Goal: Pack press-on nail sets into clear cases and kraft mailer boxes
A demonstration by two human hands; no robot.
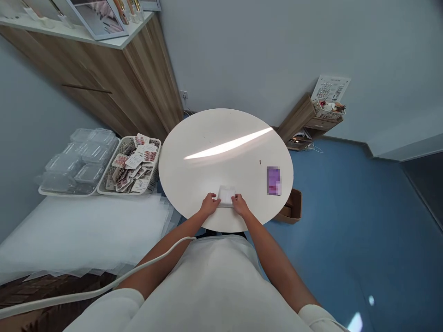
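1. Translucent square packet (226,196), head view: it lies flat on the round white table (194,184), close to the edge nearest the person and directly between the two hands.
2. Left hand (209,204), same view: fingers bent, thumb side touching the packet's left edge; whether it pinches or merely steadies, I cannot tell.
3. Right hand (239,204): fingers curled in, touching the right edge; its pinch cannot be told either.
4. Neither hand is clearly nearer. Roughly square, the packet shows no marked long axis; its side edges run away from the person, between the hands.
5. Blurred-out purple item (273,180): on the table, right of the right hand and well apart from it.
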